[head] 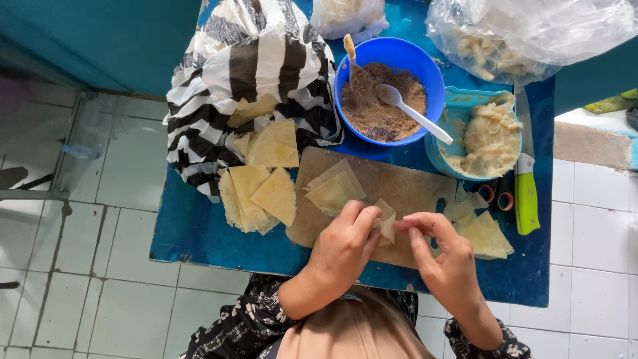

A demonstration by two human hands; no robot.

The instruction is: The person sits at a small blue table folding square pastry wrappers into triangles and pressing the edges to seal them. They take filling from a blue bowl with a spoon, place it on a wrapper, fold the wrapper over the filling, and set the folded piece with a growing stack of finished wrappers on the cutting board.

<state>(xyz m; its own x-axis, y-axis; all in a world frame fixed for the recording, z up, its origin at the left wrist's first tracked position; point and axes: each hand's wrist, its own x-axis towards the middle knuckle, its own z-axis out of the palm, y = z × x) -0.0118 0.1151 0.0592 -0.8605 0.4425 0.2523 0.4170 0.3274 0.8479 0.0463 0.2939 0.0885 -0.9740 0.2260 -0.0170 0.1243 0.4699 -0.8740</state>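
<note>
Two bare hands are seen above a brown cutting board (399, 189) that lies on a blue table (193, 229). One small folded pastry wrapper (386, 223) is pinched between them, over the near part of the board. The left hand (342, 249) is curled, its thumb and forefinger closed on the wrapper's left edge; the right hand (452, 262) is bent at the wrist, with thumb and forefinger tips pressed on the wrapper's right edge and the remaining fingers loosely folded beneath. Both forearms are angled up from the bottom of the view, out of dark flowered sleeves.

One more folded wrapper (334, 189) is laid on the board, just beyond the left hand. A loose pile of triangular wrappers (259, 193) is spread to the left of the board, spilling from one black-and-white striped bag (252, 66); their number cannot be counted exactly. A smaller stack of triangles (484, 234) is placed to the right of the right hand.

Two containers are set behind the board: one blue bowl (425, 66) of brown crumbly filling with one white spoon (412, 112) in it, and one teal tub (458, 106) of pale mash. One green-handled knife (526, 193) lies at the table's right edge. Two clear plastic bags (531, 33) are seen at the far side.
</note>
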